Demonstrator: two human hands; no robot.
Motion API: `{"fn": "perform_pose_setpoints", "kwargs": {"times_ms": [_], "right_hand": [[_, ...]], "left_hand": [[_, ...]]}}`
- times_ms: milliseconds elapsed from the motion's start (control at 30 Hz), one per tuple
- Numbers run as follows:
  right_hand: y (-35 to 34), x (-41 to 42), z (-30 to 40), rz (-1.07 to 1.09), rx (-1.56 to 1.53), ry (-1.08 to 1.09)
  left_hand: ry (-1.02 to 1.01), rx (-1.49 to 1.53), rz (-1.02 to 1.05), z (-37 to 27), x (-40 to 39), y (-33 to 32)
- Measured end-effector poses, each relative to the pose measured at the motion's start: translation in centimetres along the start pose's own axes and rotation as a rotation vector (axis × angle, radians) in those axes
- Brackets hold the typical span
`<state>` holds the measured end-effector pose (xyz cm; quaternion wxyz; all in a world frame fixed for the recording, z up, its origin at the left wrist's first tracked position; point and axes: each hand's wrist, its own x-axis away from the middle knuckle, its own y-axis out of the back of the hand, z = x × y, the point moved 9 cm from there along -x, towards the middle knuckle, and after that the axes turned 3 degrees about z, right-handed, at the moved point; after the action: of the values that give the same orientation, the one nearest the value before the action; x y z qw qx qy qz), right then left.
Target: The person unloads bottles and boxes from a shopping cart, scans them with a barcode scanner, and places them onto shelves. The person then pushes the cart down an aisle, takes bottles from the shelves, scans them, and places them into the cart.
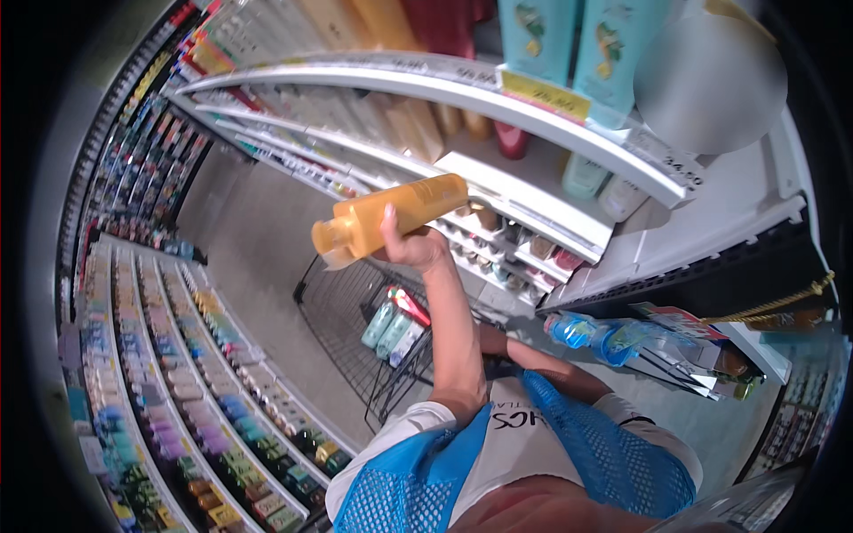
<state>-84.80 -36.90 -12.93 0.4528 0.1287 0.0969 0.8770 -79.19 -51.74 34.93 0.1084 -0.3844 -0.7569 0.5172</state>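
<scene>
My left hand [416, 246] is closed around an orange plastic bottle [406, 210], raised in front of the store shelves. The bottle is tilted, its cap end towards the left. My right hand [493, 341] is low and in shadow, by the near end of a black wire shopping cart [333, 320]; its fingers are mostly hidden, and its grip is unclear. Inside the cart lie teal bottles [386, 333], a whitish-blue pack [404, 346] and a red item [410, 305]. Large teal bottles [606, 53] stand on the upper shelf at the right.
A white shelf edge [426, 80] with price tags curves above my left hand, with more shelves below it. Across the grey aisle floor [253, 226], at the left, are long shelves of bottles [200, 400]. Blue-wrapped bottles [593, 336] hang or stand beside the shelf end at the right.
</scene>
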Motion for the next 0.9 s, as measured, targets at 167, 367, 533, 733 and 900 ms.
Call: {"fn": "perform_pose_setpoints", "kwargs": {"times_ms": [167, 367, 533, 733, 900], "right_hand": [[8.5, 4.5, 15.1, 0.097, -0.028, -0.418], [17.8, 6.8, 31.1, -0.098, -0.7, -0.064], [14.7, 6.9, 41.0, 0.273, -1.055, -0.149], [10.5, 4.4, 42.5, 0.354, -1.078, -0.22], [8.6, 3.1, 42.1, 0.373, -1.04, -0.253]], "left_hand": [[0.097, 0.232, 0.057, -7.7, -1.9, 5.1], [-0.043, 0.15, 0.239, -14.9, -2.6, 8.7], [-0.158, -0.022, 0.588, -19.9, -2.5, 9.3], [-0.148, -0.057, 0.699, -21.4, -3.4, 11.0], [-0.196, -0.081, 0.57, -22.7, -4.3, 13.1]]}}
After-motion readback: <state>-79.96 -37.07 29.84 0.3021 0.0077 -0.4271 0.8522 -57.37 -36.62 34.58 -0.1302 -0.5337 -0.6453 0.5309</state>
